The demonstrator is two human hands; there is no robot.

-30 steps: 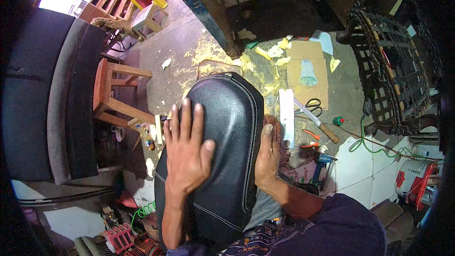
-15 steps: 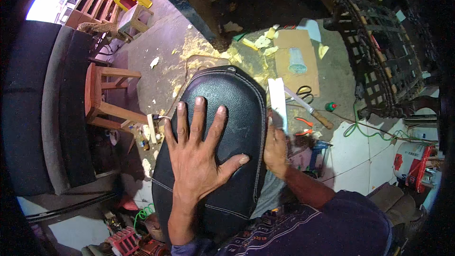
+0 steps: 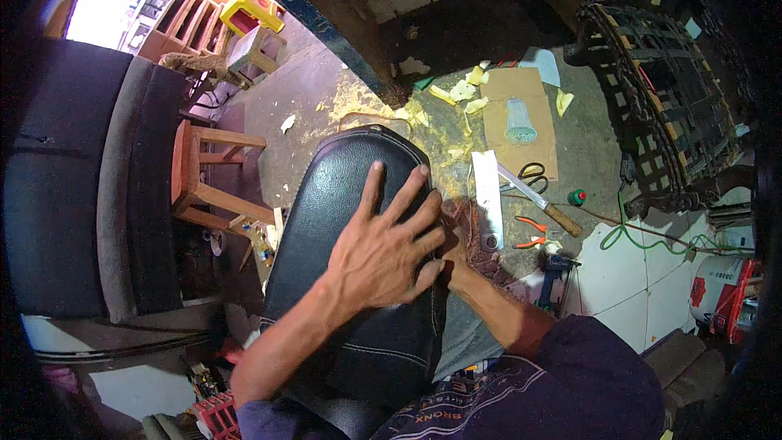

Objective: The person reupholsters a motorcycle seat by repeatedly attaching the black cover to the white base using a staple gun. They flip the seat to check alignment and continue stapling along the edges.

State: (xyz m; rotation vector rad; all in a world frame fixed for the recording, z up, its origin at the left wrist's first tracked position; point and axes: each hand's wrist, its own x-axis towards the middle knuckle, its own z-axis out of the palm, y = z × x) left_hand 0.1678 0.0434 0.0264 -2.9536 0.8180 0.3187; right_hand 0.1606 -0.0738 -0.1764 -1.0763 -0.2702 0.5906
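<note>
A padded black leather seat [image 3: 314, 204] with pale stitching lies lengthwise in front of me, partly over grey cloth near my body. My left hand [image 3: 383, 253] rests palm down across its right half, fingers spread and reaching to the stitched edge. Against the seat's right side is my right hand [image 3: 452, 248], its fingers mostly hidden behind my left hand and the seat. Just right of them on the floor lie a white strip [image 3: 489, 200], a wooden-handled knife [image 3: 558, 216], black scissors [image 3: 533, 175], orange pliers [image 3: 533, 236] and a gun-shaped power tool [image 3: 558, 277].
Wooden stool [image 3: 204, 167] and dark upholstered cushions [image 3: 65, 179] at left; blue post [image 3: 318, 28] ahead; webbed chair frame [image 3: 668, 114] at right. Cardboard [image 3: 513, 159], yellow foam scraps [image 3: 464, 90], a small green bottle [image 3: 577, 195], green hose [image 3: 631, 236] and red-white machine [image 3: 717, 301] lie around.
My left hand has slid rightward across the seat, now angled over the right edge. The seat has turned slightly, and my right hand's fingers have become more hidden.
</note>
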